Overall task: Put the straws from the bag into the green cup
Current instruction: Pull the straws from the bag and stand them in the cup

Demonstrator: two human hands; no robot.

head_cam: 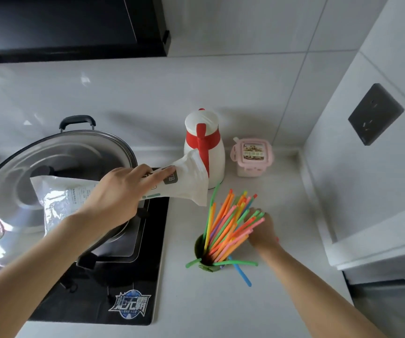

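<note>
A white countertop [221, 308] carries everything, with a black stove [113, 289] along its left edge and a lidded steel wok [50, 172] on the burner. At the back edge stand a white and red thermos jug [203, 147] and, just beside it, a small pink-lidded container [252, 157].

The left hand [116, 191] grips the white bag [128, 189] over the stove, fingers wrapped around its middle with the index finger laid straight along it. The bag lies nearly level, its long axis running left to right, mouth toward the jug.

Near the countertop's middle stands the green cup [200, 250]. The bundle of straws [230, 225] sits in it, fanning up and to the right. The right hand [261, 230] rests against them, fingers loosely spread behind the bundle. A few loose straws [242, 274] lie flat by the cup's base.
</note>
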